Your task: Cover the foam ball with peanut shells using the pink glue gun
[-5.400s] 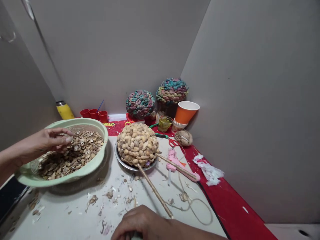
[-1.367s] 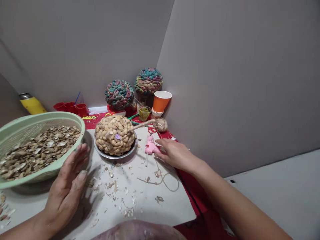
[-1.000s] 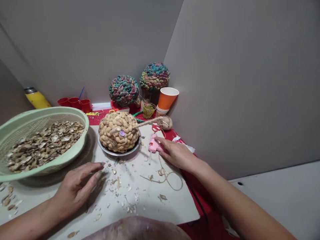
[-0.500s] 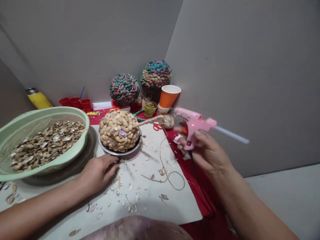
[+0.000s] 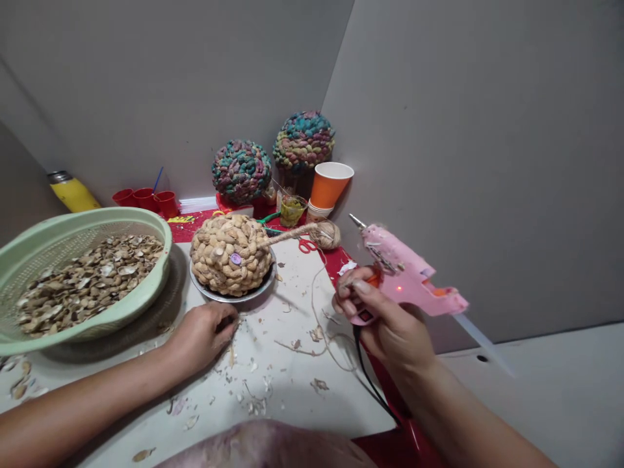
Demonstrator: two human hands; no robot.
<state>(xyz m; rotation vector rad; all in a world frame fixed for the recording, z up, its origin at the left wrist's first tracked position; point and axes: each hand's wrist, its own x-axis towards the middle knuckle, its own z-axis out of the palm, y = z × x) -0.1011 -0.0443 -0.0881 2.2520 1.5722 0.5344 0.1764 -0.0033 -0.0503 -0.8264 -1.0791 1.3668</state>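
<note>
My right hand [image 5: 383, 305] grips a pink hot glue gun [image 5: 409, 270] by its handle, with the metal nozzle pointing up and to the left. A clear glue stick [image 5: 482, 341] juts from the gun's rear, and its small light glows. On the table my left hand [image 5: 207, 331] rests with curled fingers, just in front of a shallow metal bowl [image 5: 238, 299]. I see nothing between those fingers. Sitting in the bowl is a ball covered in peanut shells [image 5: 219, 244], with a purple button [image 5: 236, 259] on its front. A twine-wrapped stick [image 5: 292, 233] extends from the ball's right side.
A green basket of shells [image 5: 163, 260] stands at the left. Behind are two coloured shell balls [image 5: 241, 170], red cups [image 5: 166, 204], an orange paper cup [image 5: 329, 185], a twine ball [image 5: 327, 234] and red scissors [image 5: 307, 245]. Shell bits litter the white board [image 5: 292, 403].
My right hand has tilted the glue gun nozzle-up and shifted it slightly right and down. My left hand has moved a little to the right, its fingers more curled.
</note>
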